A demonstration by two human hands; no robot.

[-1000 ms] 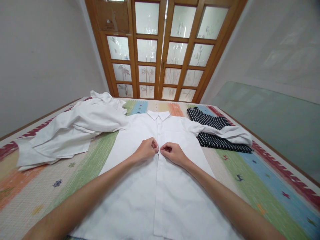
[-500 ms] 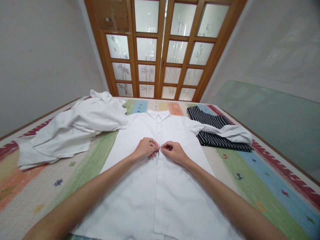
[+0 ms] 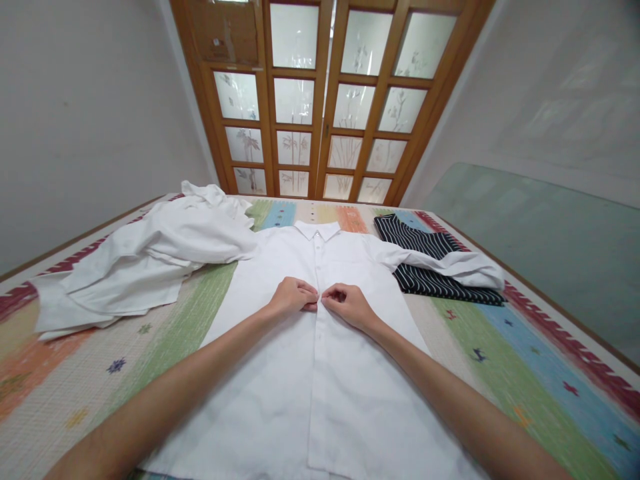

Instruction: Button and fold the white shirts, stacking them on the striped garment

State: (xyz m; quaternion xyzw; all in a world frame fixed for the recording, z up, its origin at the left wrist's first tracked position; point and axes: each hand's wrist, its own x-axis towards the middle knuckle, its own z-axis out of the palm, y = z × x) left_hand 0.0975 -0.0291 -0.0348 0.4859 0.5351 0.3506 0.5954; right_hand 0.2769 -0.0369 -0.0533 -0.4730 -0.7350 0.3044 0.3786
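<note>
As the white shirt (image 3: 367, 373) lies flat, left hand (image 3: 294, 295) and right hand (image 3: 349, 305) pinch its placket (image 3: 315, 373), fingers (image 3: 308, 291) together

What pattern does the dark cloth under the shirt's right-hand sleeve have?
The dark cloth is black with thin white stripes; the head view shows it.

One left hand (image 3: 295, 295) and one right hand (image 3: 349, 305) make two. There is one spread white shirt (image 3: 280, 373), one heap of white cloth (image 3: 150, 247) whose number of garments cannot be told, one black striped cloth (image 3: 417, 237) and one patterned cover (image 3: 165, 333). Two door leaves (image 3: 269, 133) hold fifteen visible glass panes (image 3: 295, 37) and one brown panel (image 3: 225, 33).
</note>
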